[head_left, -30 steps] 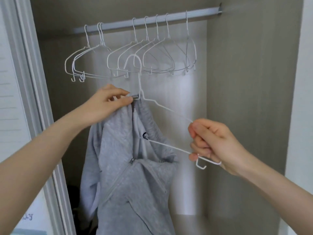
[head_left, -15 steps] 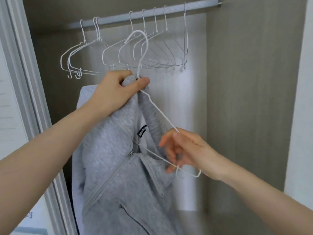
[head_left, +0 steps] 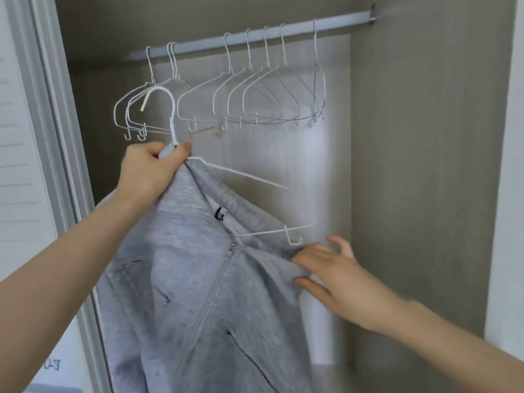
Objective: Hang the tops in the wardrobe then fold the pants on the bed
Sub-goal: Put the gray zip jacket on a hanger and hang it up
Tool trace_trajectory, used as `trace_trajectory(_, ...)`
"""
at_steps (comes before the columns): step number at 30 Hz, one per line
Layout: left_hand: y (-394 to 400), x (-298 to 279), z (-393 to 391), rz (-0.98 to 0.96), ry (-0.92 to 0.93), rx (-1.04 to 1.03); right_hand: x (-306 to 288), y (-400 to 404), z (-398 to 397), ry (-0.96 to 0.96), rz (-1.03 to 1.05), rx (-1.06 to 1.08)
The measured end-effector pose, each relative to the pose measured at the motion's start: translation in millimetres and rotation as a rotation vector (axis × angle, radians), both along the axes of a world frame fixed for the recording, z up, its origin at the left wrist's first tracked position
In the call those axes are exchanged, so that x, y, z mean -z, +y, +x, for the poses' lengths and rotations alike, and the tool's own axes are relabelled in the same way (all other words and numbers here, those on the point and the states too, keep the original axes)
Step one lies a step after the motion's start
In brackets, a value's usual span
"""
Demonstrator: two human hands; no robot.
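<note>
Grey zip top (head_left: pixel 198 293) hangs half on a white wire hanger (head_left: pixel 241 177) inside the wardrobe, below the rail (head_left: pixel 255 35). Her left hand (head_left: pixel 150 171) is raised, pinching collar and hanger neck together; the right hand (head_left: pixel 337 276), fingers spread, tugs the loose shoulder. A small dark neck label (head_left: pixel 219 214) is unreadable.

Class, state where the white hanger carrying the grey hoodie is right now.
In the head view the white hanger is centre-left, held at its neck by the left hand, below the rail and unhooked.
</note>
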State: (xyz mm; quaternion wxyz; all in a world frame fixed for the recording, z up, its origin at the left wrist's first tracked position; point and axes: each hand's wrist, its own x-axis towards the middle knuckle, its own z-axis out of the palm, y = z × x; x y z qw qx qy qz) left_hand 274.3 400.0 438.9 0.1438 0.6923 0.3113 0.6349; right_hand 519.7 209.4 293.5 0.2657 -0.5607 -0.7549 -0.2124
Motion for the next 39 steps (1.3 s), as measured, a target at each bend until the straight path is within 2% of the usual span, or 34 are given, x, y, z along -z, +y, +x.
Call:
trace_trajectory(3, 6, 9, -7, 0.034, 0.015, -0.04, -22, -9, 15, -0.124, 0.066, 0.014)
trace_trajectory(5, 2, 9, -5, 0.091, 0.044, -0.086, -34, -13, 21, -0.211, 0.163, 0.013)
trace_trajectory(7, -3, 7, 0, 0.165, 0.086, -0.146, -47, -15, 25, -0.22, 0.29, 0.002)
trace_trajectory(10, -17, 15, 18, 0.265, 0.205, -0.2, -68, -12, 20, -0.034, 0.38, 0.097)
trace_trajectory(13, -40, 26, 46, 0.361, 0.313, -0.201, -84, 4, 5, 0.29, 0.34, 0.08)
trace_trajectory(15, -52, 27, 65, 0.373, 0.326, -0.19, -94, 17, -3, 0.418, 0.278, 0.075)
trace_trajectory(19, -64, 24, 87, 0.324, 0.295, -0.143, -102, 29, -12, 0.417, 0.2, 0.02)
trace_trajectory(22, -59, 25, 85, 0.319, 0.312, -0.126, -104, 23, -8, 0.397, 0.319, -0.015)
trace_trajectory(27, -45, 31, 66, 0.384, 0.475, -0.133, -117, 16, 4, 0.408, 0.475, 0.012)
trace_trajectory(32, -30, 33, 45, 0.295, 0.407, -0.091, -119, 12, 14, 0.32, 0.493, -0.01)
trace_trajectory(34, -21, 33, 31, 0.24, 0.301, -0.087, -121, 9, 21, 0.245, 0.443, -0.018)
trace_trajectory(36, -16, 32, 21, 0.192, 0.217, -0.084, -124, 7, 24, 0.255, 0.244, -0.068)
trace_trajectory(37, -15, 30, 20, 0.175, 0.193, -0.075, -126, 6, 24, 0.337, 0.107, -0.147)
trace_trajectory(39, -15, 28, 18, 0.154, 0.158, -0.049, -129, 4, 24, 0.685, -0.058, -0.323)
